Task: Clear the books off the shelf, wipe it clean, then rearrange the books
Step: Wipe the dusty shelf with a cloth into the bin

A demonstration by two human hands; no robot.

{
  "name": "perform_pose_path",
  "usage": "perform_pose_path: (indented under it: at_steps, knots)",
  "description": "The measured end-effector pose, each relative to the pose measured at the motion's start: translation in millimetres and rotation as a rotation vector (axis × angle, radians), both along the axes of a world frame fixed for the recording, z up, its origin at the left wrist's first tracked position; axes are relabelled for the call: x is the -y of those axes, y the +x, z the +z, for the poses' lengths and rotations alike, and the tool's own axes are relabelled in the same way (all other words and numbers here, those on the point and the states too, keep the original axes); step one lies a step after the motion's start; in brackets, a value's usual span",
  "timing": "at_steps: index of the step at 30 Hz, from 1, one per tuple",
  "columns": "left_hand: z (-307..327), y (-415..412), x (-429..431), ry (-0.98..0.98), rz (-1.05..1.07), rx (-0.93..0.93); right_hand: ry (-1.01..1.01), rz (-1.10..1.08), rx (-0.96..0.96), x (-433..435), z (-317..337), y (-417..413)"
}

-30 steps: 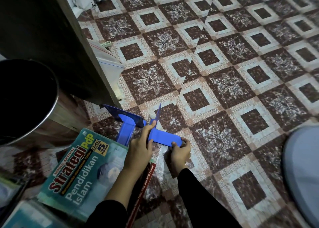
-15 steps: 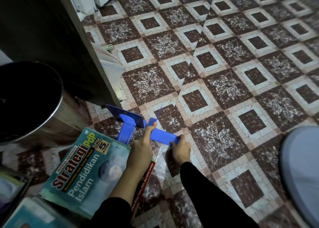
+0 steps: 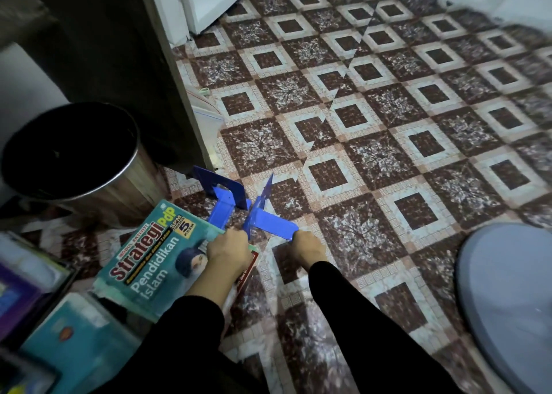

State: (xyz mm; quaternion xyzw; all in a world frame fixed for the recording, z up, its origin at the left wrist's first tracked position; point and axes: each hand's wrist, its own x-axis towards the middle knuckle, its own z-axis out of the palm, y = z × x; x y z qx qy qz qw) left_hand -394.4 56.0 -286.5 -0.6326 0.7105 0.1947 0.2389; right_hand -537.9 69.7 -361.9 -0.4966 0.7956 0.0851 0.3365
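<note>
Two hands work low over the tiled floor [image 3: 388,160]. The right hand [image 3: 309,248] curls its fingers round the near end of a blue bookend [image 3: 270,225], whose flat plate lies on the floor just ahead of both hands. The left hand [image 3: 228,251] is curled tight at that plate's other near corner, gripping it. A second bookend [image 3: 219,189] stands just ahead of the left hand. Under the left wrist lies a teal book [image 3: 149,262] atop a red-edged book [image 3: 249,274]. A metal bin [image 3: 89,190] stands further left.
</note>
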Motion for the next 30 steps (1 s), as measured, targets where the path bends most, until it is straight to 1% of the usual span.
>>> perform_pose_path:
  at_steps: [4,6,9,17,24,27,30]
  knots:
    - [20,2,-11,-0.01,-0.109,0.067,-0.003,0.131,-0.023,-2,41,2]
    - [31,5,-14,-0.02,-0.13,0.106,-0.012,0.192,-0.034,-2,64,5]
    - [56,13,-20,-0.067,-0.131,0.125,-0.025,0.276,0.007,-2,100,13]
    - [136,43,-34,-0.184,0.0,0.099,-0.109,0.444,0.034,5,196,46]
    - [215,88,-42,-0.297,0.113,0.017,-0.197,0.502,0.063,10,285,88]
    - [249,110,-41,-0.338,0.12,-0.006,-0.264,0.525,0.099,12,322,109]
    - [286,133,-37,-0.372,0.144,-0.031,-0.364,0.581,0.094,14,361,132]
